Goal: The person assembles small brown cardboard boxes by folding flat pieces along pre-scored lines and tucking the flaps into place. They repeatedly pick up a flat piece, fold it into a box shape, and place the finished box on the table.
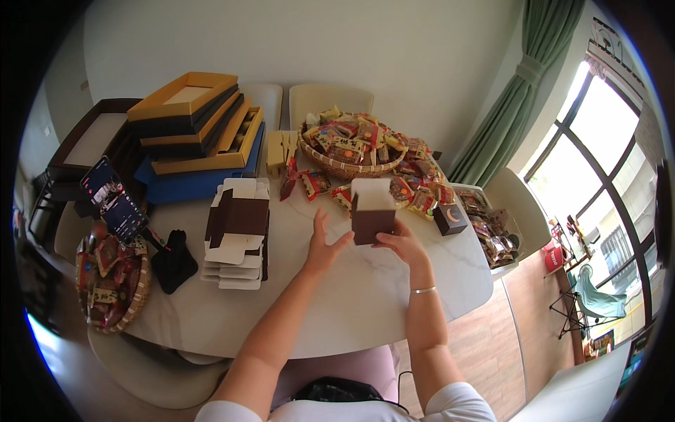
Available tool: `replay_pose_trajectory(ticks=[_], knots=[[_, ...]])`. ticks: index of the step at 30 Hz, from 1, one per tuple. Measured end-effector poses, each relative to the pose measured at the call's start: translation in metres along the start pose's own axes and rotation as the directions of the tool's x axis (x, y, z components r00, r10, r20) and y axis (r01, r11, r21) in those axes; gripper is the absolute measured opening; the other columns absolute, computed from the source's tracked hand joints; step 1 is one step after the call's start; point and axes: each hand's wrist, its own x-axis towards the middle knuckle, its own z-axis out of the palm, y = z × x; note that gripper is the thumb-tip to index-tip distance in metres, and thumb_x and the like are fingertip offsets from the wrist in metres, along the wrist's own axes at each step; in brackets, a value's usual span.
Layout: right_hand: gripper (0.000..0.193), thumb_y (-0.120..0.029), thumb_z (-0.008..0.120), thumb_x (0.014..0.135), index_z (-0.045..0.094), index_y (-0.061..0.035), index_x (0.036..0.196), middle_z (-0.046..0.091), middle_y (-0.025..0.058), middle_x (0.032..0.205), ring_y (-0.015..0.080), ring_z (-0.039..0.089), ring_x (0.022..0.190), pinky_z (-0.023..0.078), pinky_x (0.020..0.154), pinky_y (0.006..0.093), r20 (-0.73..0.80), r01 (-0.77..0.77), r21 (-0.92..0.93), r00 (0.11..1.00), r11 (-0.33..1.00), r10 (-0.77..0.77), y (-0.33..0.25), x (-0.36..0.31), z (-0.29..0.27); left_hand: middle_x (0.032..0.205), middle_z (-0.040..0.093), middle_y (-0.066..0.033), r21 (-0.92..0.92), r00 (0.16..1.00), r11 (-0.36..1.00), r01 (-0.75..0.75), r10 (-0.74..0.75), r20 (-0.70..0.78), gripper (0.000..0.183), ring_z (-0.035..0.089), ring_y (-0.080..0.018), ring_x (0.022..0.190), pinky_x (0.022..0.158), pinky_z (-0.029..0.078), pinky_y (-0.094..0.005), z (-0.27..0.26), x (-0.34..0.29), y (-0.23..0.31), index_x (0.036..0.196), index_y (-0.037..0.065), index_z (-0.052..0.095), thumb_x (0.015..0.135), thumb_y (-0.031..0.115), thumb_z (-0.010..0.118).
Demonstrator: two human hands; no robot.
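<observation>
My right hand (pixel 403 243) grips the lower right side of a small dark brown carton (pixel 373 224), holding it upright above the marble-look table (pixel 309 323). The carton's white inner flap stands raised at its top. My left hand (pixel 325 245) is just left of the carton, with fingers apart and nothing in them. Farther left lies a stack of flattened brown and white cartons (pixel 239 214). A closed dark box with a crescent moon design (pixel 450 219) sits to the right. Behind the carton, wrapped snack packets (pixel 355 137) fill a wicker basket (pixel 344 169), and several more lie around it.
Yellow and black box trays (pixel 190 105) are piled at the back left on a blue box (pixel 200 184). A phone (pixel 116 200), a black pouch (pixel 174 261) and a smaller packet basket (pixel 137 306) stand at left. A tray of packets (pixel 496 235) is beyond the right edge.
</observation>
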Motion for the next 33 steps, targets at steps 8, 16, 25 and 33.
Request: replay_pose_trajectory(ticks=[8,16,25,33], knots=[[0.068,-0.018,0.082,0.068,0.054,-0.0042,0.128,0.063,0.0075,0.113,0.0192,0.06,0.086,0.05,0.081,0.0325,0.078,0.176,-0.866,0.972,0.468,-0.222,0.004,-0.004,0.028,0.119,0.059,-0.0114,-0.095,0.956,0.993,0.064,-0.034,0.29,0.069,0.055,-0.0223,0.114,0.097,0.044,-0.0368,-0.001,0.001,-0.02,0.133,0.005,0.041,0.075,0.011,0.079],[0.031,-0.027,0.063,0.093,0.062,-0.0012,0.111,0.06,-0.0005,0.083,0.0052,0.053,0.065,0.045,0.057,0.0219,0.047,0.081,-0.057,0.996,0.995,-0.079,-0.007,-0.002,0.018,0.13,0.049,-0.009,-0.245,0.915,0.96,0.137,-0.028,0.402,0.06,0.045,-0.0205,0.125,0.106,0.034,-0.0357,-0.004,-0.002,-0.015,0.136,0.009,0.037,0.085,0.016,0.067],[0.024,-0.026,0.063,0.093,0.065,-0.0025,0.094,0.062,0.0012,0.074,0.0063,0.05,0.051,0.042,0.043,0.0216,-0.056,-0.028,-0.107,0.998,0.994,0.022,0.0,0.002,0.03,0.126,0.051,-0.0068,-0.456,0.905,0.819,0.348,-0.166,0.391,0.046,0.047,-0.017,0.119,0.103,0.035,-0.0322,0.003,-0.002,-0.017,0.137,0.009,0.037,0.099,0.032,0.048],[0.015,-0.017,0.07,0.087,0.067,-0.0034,0.093,0.058,-0.0027,0.065,0.0033,0.046,0.05,0.034,0.043,0.0201,-0.187,0.109,-0.294,0.968,0.95,-0.169,-0.01,-0.004,0.042,0.11,0.054,-0.0059,-0.202,0.999,0.979,-0.001,0.008,0.033,0.037,0.052,-0.0165,0.108,0.093,0.043,-0.0323,0.012,-0.008,0.007,0.126,0.006,0.048,0.094,0.021,0.058]])
